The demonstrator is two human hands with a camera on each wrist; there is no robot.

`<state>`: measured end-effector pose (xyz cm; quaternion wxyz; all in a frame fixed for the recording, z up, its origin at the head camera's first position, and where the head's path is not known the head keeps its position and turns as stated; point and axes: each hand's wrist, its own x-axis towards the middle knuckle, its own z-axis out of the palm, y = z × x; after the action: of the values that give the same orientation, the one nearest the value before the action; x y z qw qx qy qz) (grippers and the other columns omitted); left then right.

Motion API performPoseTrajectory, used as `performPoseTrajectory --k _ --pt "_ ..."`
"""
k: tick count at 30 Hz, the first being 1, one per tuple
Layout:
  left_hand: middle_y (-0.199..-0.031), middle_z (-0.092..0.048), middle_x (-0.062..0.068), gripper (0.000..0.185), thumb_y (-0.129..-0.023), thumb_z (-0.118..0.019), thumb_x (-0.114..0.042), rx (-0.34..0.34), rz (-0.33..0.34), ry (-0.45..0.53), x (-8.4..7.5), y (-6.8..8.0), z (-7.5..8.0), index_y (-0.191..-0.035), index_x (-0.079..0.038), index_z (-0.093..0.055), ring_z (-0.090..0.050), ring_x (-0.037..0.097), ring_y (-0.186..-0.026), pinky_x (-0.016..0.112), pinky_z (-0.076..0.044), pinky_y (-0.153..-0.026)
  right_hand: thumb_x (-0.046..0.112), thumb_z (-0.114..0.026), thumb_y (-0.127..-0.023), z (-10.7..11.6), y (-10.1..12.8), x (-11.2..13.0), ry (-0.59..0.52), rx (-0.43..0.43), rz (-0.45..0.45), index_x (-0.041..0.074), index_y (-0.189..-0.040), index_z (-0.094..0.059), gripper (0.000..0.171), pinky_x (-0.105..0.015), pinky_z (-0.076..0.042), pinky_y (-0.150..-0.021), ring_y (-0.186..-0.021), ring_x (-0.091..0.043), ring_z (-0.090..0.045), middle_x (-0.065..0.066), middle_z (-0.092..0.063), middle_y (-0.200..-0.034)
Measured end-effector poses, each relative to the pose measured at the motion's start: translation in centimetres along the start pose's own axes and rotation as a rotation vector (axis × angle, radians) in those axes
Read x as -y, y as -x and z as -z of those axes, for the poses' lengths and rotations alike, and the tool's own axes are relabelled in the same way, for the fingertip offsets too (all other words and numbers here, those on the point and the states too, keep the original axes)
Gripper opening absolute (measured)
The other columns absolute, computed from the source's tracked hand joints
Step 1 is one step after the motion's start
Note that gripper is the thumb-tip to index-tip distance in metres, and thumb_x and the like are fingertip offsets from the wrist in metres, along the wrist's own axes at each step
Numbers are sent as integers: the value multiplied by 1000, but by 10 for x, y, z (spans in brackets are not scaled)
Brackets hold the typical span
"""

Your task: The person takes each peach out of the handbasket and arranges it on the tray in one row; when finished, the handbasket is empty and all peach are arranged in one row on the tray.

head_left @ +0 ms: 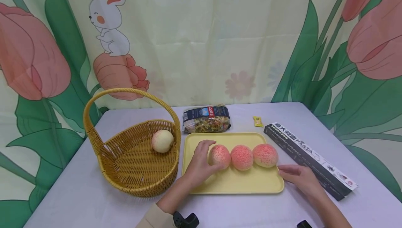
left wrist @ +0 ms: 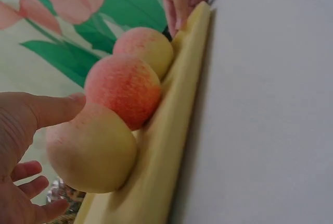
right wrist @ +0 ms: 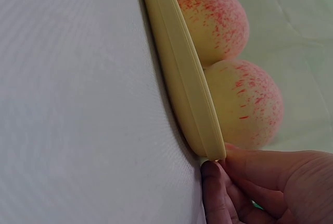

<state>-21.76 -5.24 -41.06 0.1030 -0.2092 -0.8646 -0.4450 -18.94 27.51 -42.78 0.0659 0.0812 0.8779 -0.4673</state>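
Note:
Three pink-and-cream peaches stand in a row on a yellow tray (head_left: pixel 238 185): a left peach (head_left: pixel 221 155), a middle peach (head_left: pixel 242 157) and a right peach (head_left: pixel 265 155). My left hand (head_left: pixel 198 163) is spread around the left peach, thumb on the near side and fingers toward the far side. In the left wrist view the thumb reaches over that peach (left wrist: pixel 93 153) while the other fingers stand apart from it. My right hand (head_left: pixel 301 179) pinches the tray's right edge; in the right wrist view its thumb lies at the rim (right wrist: pixel 208 130) with fingers below.
A wicker basket (head_left: pixel 135 189) with a tall handle stands at the left, holding a pale peach (head_left: pixel 162 141). Behind the tray lie a bag of pasta (head_left: pixel 207 119) and a small yellow packet (head_left: pixel 258 121). A long black pasta box (head_left: pixel 309 158) lies diagonally at the right.

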Motion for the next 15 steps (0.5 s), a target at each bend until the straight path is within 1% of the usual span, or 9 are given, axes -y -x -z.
performPoseTrajectory --k 3,7,9,11,15 --pt "-128 -40 10 65 -74 -77 -20 -14 -33 20 -11 -2 13 -129 -9 -44 -42 25 -117 43 -40 -92 38 -71 -78 1 0 0 1 -4 0 -2 -114 -61 54 -58 -31 -89 -118 -43 -40 -20 -59 -115" --pt "-126 -42 8 59 -77 -75 -17 -22 -101 27 -25 -3 37 -128 -10 -45 -44 22 -113 41 -43 -87 33 -71 -79 3 1 0 -4 -7 24 -3 -114 -60 51 -57 -31 -90 -117 -43 -41 -20 -60 -114" --pt "-123 -45 6 53 -78 -74 -16 -15 -138 29 -32 -2 55 -125 -11 -49 -45 19 -111 40 -44 -86 33 -71 -79 3 1 1 -5 -5 25 -3 -114 -61 51 -56 -31 -90 -117 -42 -40 -19 -60 -114" --pt "-121 -48 1 48 -79 -73 -16 7 -166 28 -37 1 74 -122 -12 -53 -46 16 -111 40 -44 -86 33 -71 -79 2 1 1 -5 -3 27 -3 -114 -60 51 -57 -30 -90 -117 -42 -41 -19 -60 -113" --pt "-117 -51 -7 43 -78 -74 -15 57 -179 28 -41 8 113 -117 -16 -57 -47 11 -110 37 -44 -87 35 -71 -79 1 -1 0 2 3 17 -3 -114 -60 53 -58 -30 -91 -117 -43 -41 -20 -60 -113"
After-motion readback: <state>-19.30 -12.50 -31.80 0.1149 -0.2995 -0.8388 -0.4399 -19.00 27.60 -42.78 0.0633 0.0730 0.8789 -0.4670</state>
